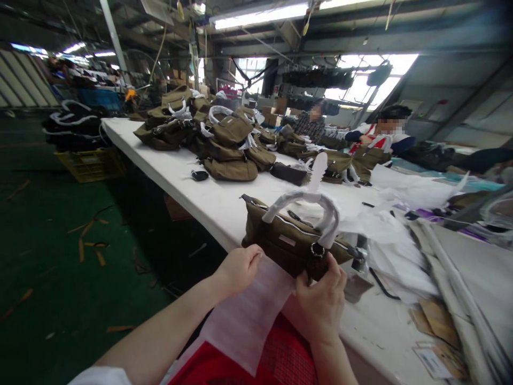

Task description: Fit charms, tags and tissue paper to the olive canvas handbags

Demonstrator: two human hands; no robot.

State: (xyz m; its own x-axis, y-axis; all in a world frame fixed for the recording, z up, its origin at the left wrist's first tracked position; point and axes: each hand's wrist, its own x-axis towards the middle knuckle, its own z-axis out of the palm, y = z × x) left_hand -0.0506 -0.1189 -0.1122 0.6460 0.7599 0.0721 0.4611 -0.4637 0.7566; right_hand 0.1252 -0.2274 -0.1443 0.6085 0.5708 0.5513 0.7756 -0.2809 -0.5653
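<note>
An olive handbag (276, 235) stands on the white table in front of me, its handles (300, 200) wrapped in white material and its zip edge facing up. My left hand (242, 270) is closed on the upper corner of a thin white sheet (248, 315), which hangs over my red clothing. At the bag's near side, my right hand (323, 297) pinches a dark round tag (316, 262) that hangs below the handle. The sheet's right edge lies close to the right hand.
Many olive bags (228, 133) are piled on the white table (160, 174). White sheets (393, 251) and brown card pieces (436, 321) lie at right. A yellow crate (90, 166) stands on the floor at left. Two people (380, 133) are across the table.
</note>
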